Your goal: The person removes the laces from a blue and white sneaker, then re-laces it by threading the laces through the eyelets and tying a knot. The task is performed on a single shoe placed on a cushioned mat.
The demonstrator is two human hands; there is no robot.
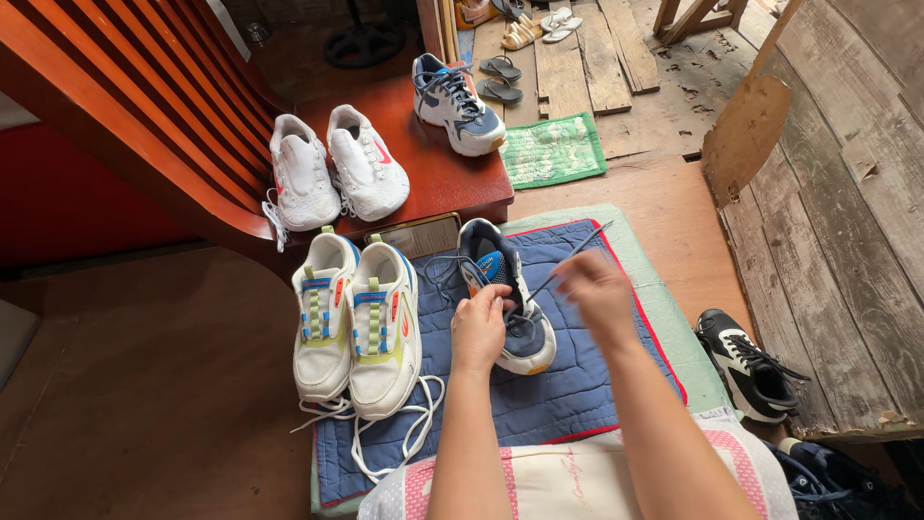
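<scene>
On the blue mat [568, 385], the left hand [478, 329] is pinning the grey sneaker [507, 294] while the right hand [597, 289] is pinching its lace [575, 252], best pulled evenly taut.

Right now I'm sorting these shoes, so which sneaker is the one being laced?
The grey-and-navy sneaker on the blue mat: the left hand rests on it, the right hand pulls its lace. The others lie untouched.

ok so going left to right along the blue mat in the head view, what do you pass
Pair of white sneakers with green laces → left hand → grey and blue sneaker → right hand, pulling a dark lace → black sneaker on the floor past the mat's edge.
</scene>
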